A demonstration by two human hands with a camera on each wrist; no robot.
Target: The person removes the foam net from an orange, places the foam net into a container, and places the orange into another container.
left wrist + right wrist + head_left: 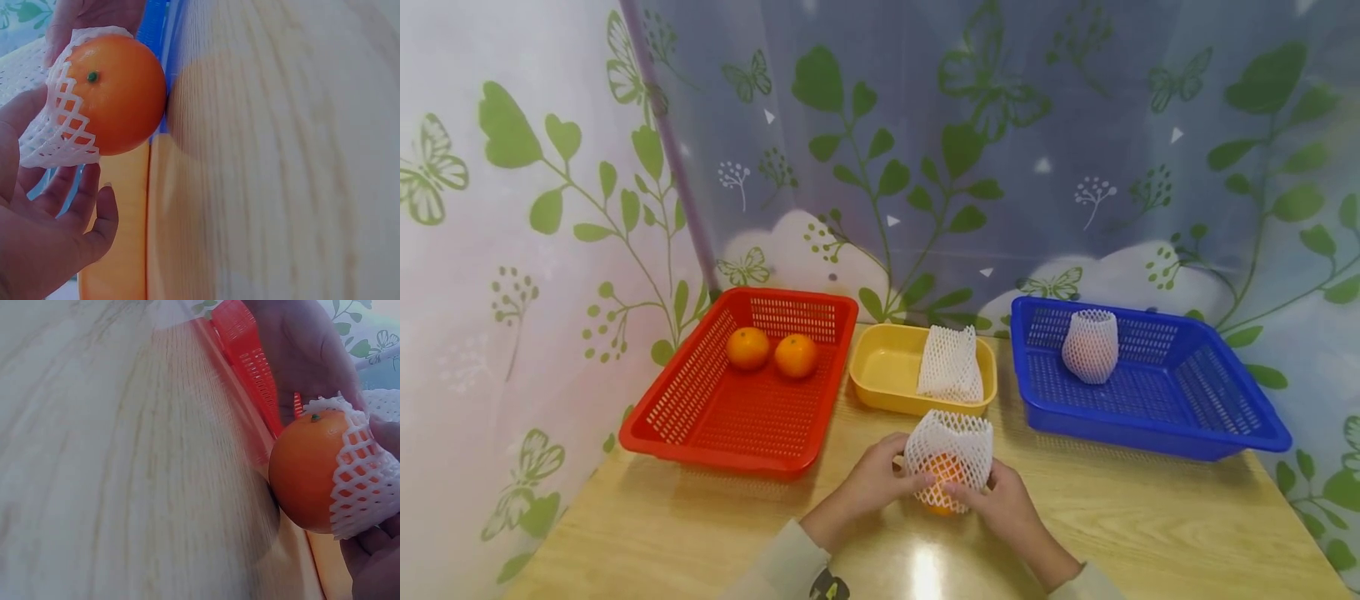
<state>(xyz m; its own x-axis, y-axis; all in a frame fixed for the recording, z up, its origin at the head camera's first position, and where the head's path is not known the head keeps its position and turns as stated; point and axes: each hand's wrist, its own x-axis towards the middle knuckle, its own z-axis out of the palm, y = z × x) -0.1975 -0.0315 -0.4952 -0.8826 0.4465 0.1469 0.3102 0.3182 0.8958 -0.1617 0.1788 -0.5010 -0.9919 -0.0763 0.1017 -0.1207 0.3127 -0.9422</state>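
Note:
Both hands hold a white foam net sleeve (pixel 972 437) that is drawn part way over an orange (pixel 942 498). My left hand (pixel 874 477) grips the sleeve from the left, thumb in front and fingers around its side. On the opposite side my right hand (pixel 1006 503) pinches the mesh with its thumb across the front. The orange's bare end, with a small green stem spot, sticks out of the mesh in the left wrist view (pixel 125 94) and sits low by the wooden table (pixel 269 162). In the right wrist view the mesh (pixel 362 487) covers about half the orange.
Two oranges (pixel 748 348) lie in a red basket (pixel 737 454) at the left. A yellow tray (pixel 880 398) behind the hands holds more foam netting (pixel 951 364). At the right, a blue basket (pixel 1138 437) contains a net-wrapped fruit (pixel 1091 347). A patterned curtain hangs behind.

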